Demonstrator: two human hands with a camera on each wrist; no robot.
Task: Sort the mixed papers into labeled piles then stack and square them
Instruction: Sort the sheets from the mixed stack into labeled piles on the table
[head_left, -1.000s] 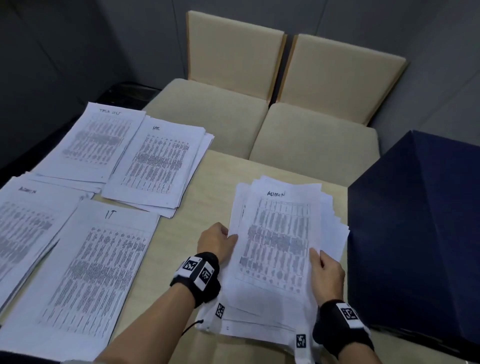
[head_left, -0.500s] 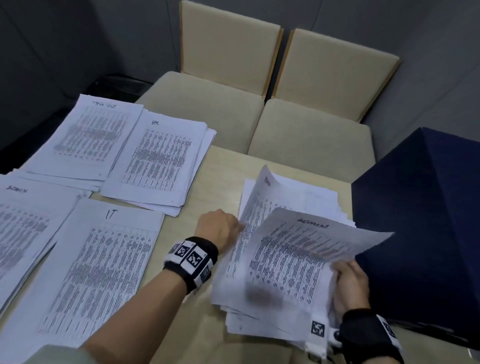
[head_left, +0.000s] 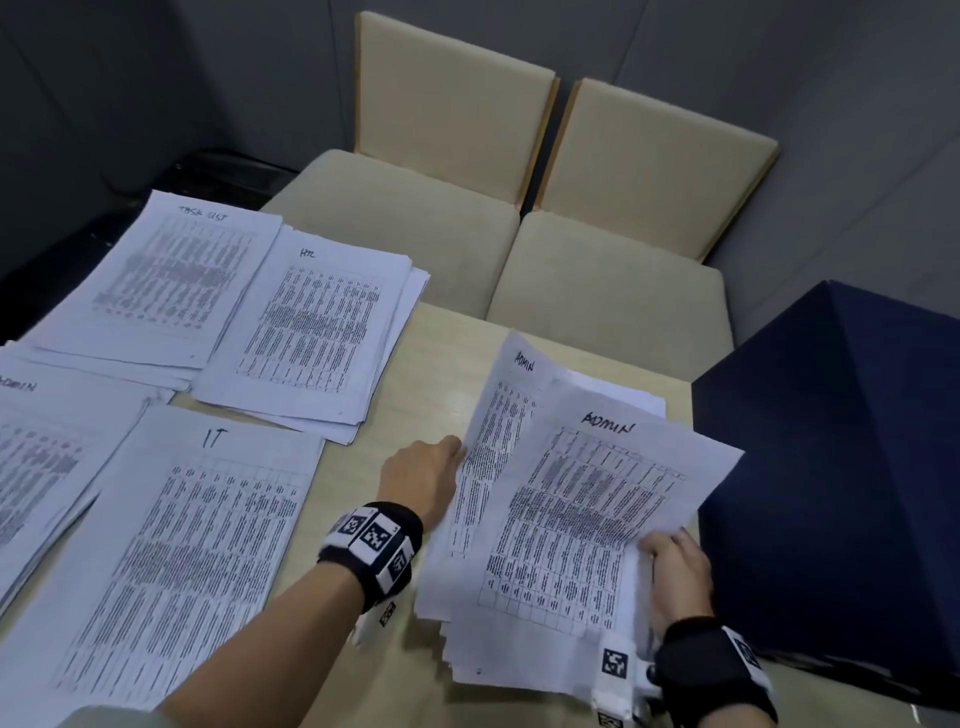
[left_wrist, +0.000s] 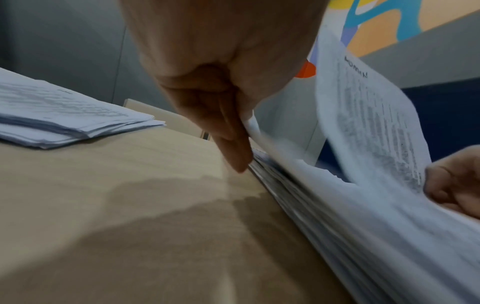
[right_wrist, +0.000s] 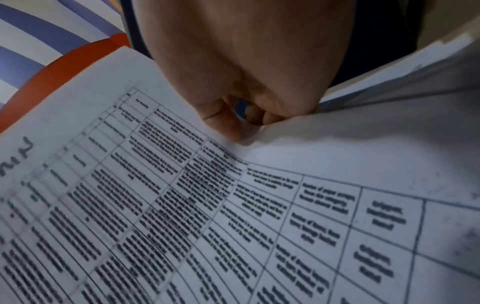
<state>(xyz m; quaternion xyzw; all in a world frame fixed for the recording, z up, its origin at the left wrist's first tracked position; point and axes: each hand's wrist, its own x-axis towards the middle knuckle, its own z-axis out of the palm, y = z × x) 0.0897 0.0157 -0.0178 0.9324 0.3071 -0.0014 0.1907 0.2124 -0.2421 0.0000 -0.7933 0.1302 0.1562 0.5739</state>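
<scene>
The mixed papers (head_left: 524, 613) sit on the near right part of the table (head_left: 415, 374), a thick, uneven heap beside a dark blue box (head_left: 841, 467). The right hand (head_left: 675, 577) pinches the near right corner of the top sheet (head_left: 582, 519), headed ADMIN, thumb on its face, so the sheet arches up off the heap. The left hand (head_left: 421, 478) is at the heap's left edge with its fingers curled round the raised edge of the next sheet (head_left: 498, 447), also marked ADMIN; the left wrist view shows those fingers (left_wrist: 228, 144) pointing down along the stack's side.

To the left lie four labelled piles: the TASK LIST pile (head_left: 156, 280) and HR pile (head_left: 317, 332) at the far side, a second ADMIN pile (head_left: 36, 457) and the IT pile (head_left: 171, 561) nearer. All look loosely fanned, with edges sticking out.

To my eye the sorting is well under way but not finished: the heap on the right is thick, and its sheets have yet to go across to their piles. None of the piles has been squared, and stacking them together is not begun.
</scene>
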